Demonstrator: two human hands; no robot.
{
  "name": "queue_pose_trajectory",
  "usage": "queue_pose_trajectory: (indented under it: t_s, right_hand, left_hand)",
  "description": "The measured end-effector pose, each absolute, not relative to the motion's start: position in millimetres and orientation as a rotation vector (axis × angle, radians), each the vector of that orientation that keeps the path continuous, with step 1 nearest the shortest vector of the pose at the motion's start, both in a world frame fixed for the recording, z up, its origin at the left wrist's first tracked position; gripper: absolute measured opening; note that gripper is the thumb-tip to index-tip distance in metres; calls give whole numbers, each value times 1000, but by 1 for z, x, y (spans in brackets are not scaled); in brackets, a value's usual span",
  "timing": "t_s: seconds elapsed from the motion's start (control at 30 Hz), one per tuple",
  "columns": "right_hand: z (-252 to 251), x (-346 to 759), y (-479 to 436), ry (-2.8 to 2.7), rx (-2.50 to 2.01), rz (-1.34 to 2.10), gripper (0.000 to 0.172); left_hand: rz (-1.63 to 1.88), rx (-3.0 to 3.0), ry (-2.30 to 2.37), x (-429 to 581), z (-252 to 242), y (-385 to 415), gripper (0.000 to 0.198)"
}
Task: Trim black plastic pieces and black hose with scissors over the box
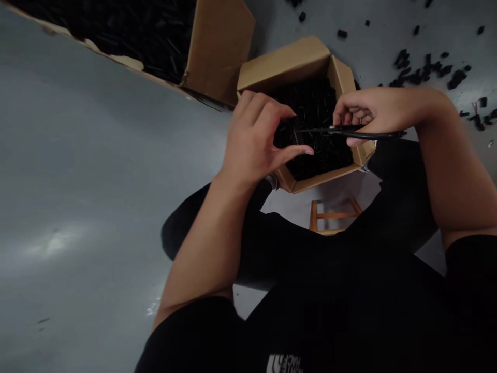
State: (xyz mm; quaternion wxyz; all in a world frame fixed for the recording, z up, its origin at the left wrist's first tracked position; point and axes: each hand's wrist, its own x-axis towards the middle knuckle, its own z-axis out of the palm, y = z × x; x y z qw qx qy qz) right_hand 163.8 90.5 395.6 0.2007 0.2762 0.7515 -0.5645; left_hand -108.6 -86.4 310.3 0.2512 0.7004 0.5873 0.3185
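Single head-worn view, facing steeply down, near left hand [255, 135] and right hand [375, 110]

On my feed I see a black hand tool [351, 133], tan-brown boxes [287, 65], small black pieces [318, 98], a grey floor [97, 181], an orange-brown wooden frame [336, 215], black trousers [287, 238] and a black shirt [349, 311] with white lettering [276, 363].

We see the right hand [367, 111] gripping a thin black tool [351, 132]; its tip points to a row of pale marks [296, 137], which lies between the thumb and finger of the left hand [254, 134]; whether these touch something dark, we cannot tell; below, a carton [285, 66] contains many black pieces [310, 96]; beside it we notice another carton [221, 49]; similar bits [458, 79] lie scattered on the grey floor [97, 171].
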Motion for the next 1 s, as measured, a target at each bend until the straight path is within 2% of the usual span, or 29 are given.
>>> queue_pose_trajectory:
  t_s: [0.17, 0.37, 0.53, 0.73, 0.93, 1.0]
  right_hand:
    - [402, 161, 87, 2025, 890, -1576, 38]
    - [393, 167, 83, 2042, 898, -1768, 38]
    - [383, 167, 82, 2192, 1033, -1904, 33]
    - [377, 159, 75, 2232, 1236, -1826, 37]
    - [361, 154, 68, 2332, 1309, -1753, 44]
    - [352, 151, 68, 2349, 1336, -1723, 49]
  left_hand:
    - [902, 1875, 1621, -109, 307, -86, 76]
    - [1019, 1818, 1607, -108, 301, -78, 82]
    - [1214, 1506, 1556, -117, 285, -64, 94]
    - [1293, 1006, 1407, -109, 266, -49, 72]
    - [1362, 636, 1395, -83, 272, -37, 44]
    - [1384, 553, 1398, -77, 275, -32, 40]
